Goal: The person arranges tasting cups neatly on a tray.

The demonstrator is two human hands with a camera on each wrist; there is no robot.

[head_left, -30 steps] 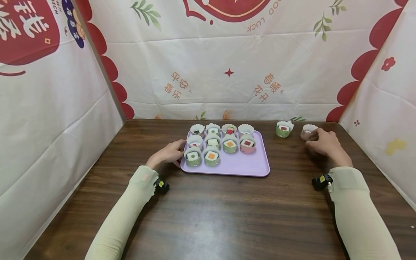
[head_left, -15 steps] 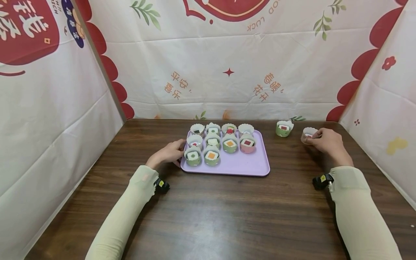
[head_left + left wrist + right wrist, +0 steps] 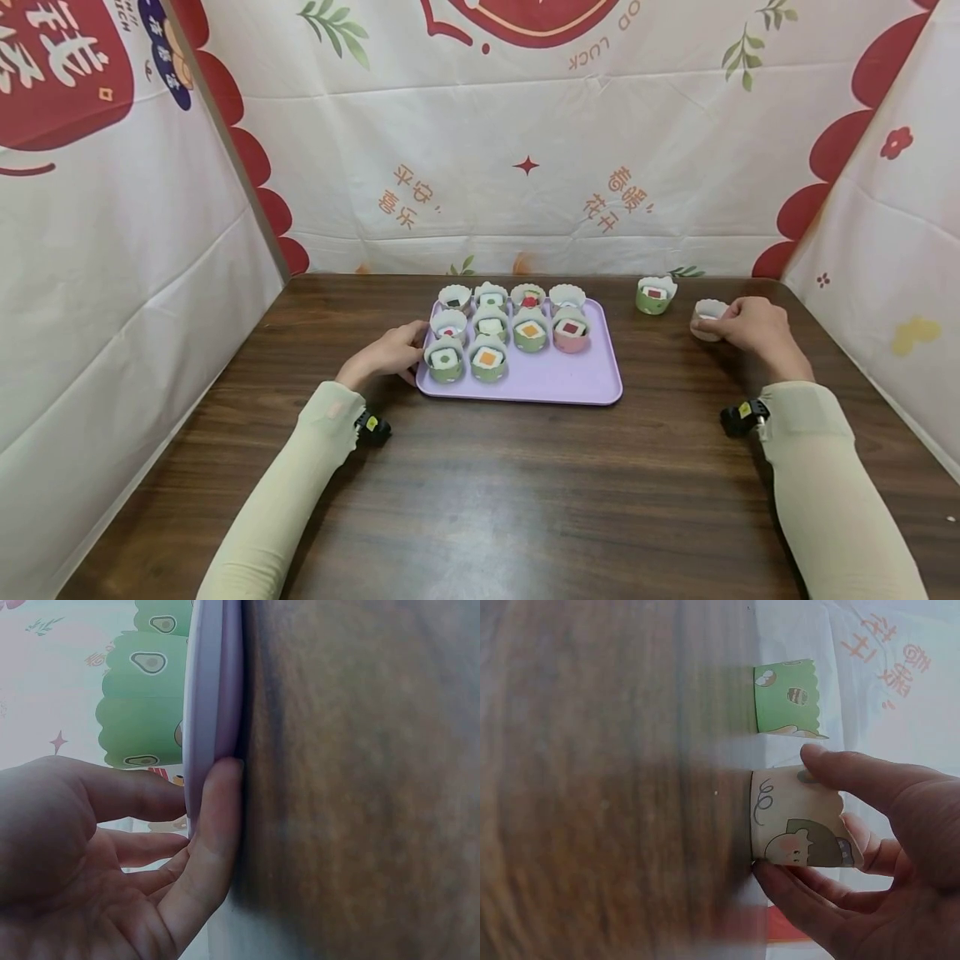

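My left hand (image 3: 388, 352) pinches the left edge of a lilac tray (image 3: 555, 385), thumb and fingers on either side of its rim (image 3: 214, 690). Several scalloped paper baking cups stand on the tray in rows; many hold small white squares with coloured centres, like one green cup (image 3: 489, 368) with an orange middle. At the right, my right hand (image 3: 759, 329) grips a cream paper cup (image 3: 795, 814) between thumb and fingers, at the tabletop. Its inside is mostly hidden in the head view. A green paper cup (image 3: 652, 298) with a red-centred white piece stands left of it, apart.
The dark wooden table (image 3: 525, 500) is bounded by white printed cloth (image 3: 465, 167) at the back and both sides. The tray's front right part (image 3: 581, 375) is bare. Some cup contents in the back row are hard to make out.
My right hand has taken a firmer grip on the cream cup and drawn it slightly left and nearer. The left hand and tray have stayed in place.
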